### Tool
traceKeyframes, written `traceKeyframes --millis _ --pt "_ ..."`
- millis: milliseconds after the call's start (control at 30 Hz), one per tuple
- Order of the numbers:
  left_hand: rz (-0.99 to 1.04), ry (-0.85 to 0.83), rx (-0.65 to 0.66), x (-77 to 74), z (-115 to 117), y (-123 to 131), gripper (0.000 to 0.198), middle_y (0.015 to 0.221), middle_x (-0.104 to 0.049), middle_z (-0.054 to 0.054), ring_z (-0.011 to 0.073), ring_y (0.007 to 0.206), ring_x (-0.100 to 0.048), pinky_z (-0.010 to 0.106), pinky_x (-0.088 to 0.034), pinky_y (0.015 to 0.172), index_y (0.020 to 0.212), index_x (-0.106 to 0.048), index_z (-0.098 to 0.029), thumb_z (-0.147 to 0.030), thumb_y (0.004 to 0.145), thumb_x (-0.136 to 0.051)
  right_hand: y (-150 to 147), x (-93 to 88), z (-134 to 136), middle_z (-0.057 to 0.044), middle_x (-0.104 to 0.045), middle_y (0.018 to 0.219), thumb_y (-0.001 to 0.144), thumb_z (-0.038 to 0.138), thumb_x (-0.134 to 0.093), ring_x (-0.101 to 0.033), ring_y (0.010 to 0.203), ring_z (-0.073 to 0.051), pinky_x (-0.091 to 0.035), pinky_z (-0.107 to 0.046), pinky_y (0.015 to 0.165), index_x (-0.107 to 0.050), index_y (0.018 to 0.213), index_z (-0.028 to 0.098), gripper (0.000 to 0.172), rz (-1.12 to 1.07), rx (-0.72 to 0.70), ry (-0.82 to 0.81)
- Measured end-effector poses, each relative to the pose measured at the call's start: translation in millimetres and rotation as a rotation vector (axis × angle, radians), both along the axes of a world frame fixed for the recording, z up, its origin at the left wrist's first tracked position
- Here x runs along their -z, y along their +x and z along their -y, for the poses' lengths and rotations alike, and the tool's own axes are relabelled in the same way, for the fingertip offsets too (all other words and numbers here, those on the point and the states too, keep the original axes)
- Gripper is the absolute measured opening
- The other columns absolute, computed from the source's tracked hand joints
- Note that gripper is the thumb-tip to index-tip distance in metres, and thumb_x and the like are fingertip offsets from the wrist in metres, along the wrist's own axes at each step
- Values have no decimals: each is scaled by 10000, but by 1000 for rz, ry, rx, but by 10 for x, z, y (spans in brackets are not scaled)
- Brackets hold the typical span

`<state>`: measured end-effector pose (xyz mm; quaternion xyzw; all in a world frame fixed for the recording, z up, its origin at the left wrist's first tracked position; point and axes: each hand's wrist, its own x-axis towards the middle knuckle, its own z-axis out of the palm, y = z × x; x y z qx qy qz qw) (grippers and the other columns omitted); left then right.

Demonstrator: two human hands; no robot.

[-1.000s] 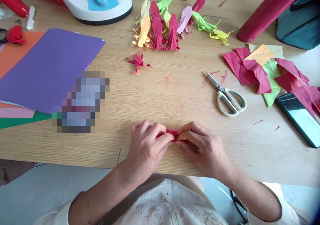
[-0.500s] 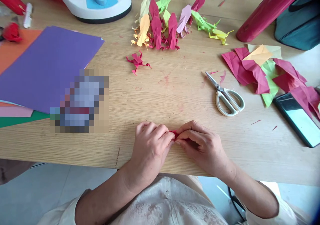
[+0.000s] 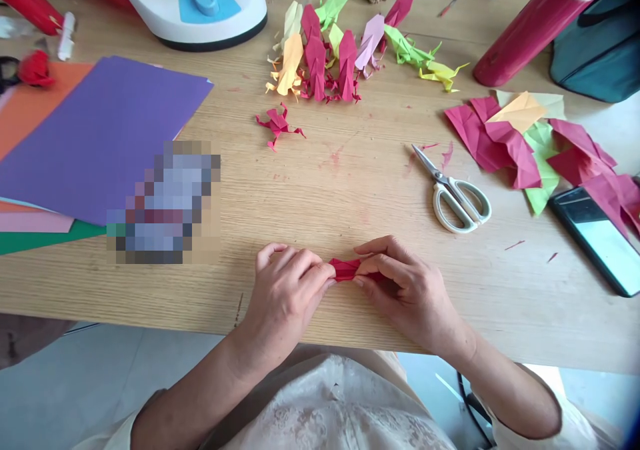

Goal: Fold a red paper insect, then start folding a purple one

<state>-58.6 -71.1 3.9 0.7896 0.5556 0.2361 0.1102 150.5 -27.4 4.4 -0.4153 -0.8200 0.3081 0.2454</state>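
Between my hands, just above or on the table near its front edge, is a narrow piece of folded red paper [image 3: 345, 270]. My left hand [image 3: 287, 290] pinches its left end between thumb and fingers. At the other end, the thumb and fingers of my right hand [image 3: 410, 290] are closed on it. Both ends of the paper are hidden by my fingers. Farther back lies a small red origami figure [image 3: 279, 123] with thin spread legs. White-handled scissors [image 3: 453, 197] rest to the right, blades pointing away to the left.
Several folded paper figures [image 3: 316, 67] stand at the back. Creased paper sheets [image 3: 515, 143] and a phone [image 3: 595, 237] lie at right, near a red flask [image 3: 530, 37]. Purple paper [image 3: 110, 130] tops a stack at left, beside a blurred-out object [image 3: 170, 203]. Behind is a white appliance [image 3: 210, 17].
My left hand has shifted left, away from my right hand, so more of the red paper shows between them. My right hand has barely moved.
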Motion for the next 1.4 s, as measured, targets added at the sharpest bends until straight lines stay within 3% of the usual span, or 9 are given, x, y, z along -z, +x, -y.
traceKeyframes --millis 367,633,933,1400 --pt "-17 -35 1 16 24 -158 169 839 -639 -3 144 793 -608 397 -367 956 900 -625 -184 -137 1006 -501 -61 -52 3 -28 -654 1017 876 96 -616 -607 756 -121 -468 -257 650 -658 837 208 126 27 53 -129" --pt "-8 -108 96 2 -57 -231 181 836 -600 -8 148 802 -572 360 -360 864 874 -580 -183 -116 1007 -477 -70 -39 12 -35 -631 1032 877 93 -593 -584 724 -115 -451 -260 621 -651 822 208 140 25 43 -140" --pt "30 -127 88 12 -55 -264 152 920 -550 16 151 860 -551 360 -368 864 912 -583 -174 -104 1003 -485 -57 -41 24 -30 -634 1040 868 88 -612 -600 752 -113 -458 -249 643 -629 795 203 138 -3 43 -131" --pt "190 -194 -71 15 -7 -194 136 982 -508 44 157 840 -572 350 -514 786 847 -579 -179 -79 928 -535 -131 -14 22 -39 -601 977 865 72 -586 -566 767 -149 -440 -288 675 -511 801 210 169 68 78 -91"
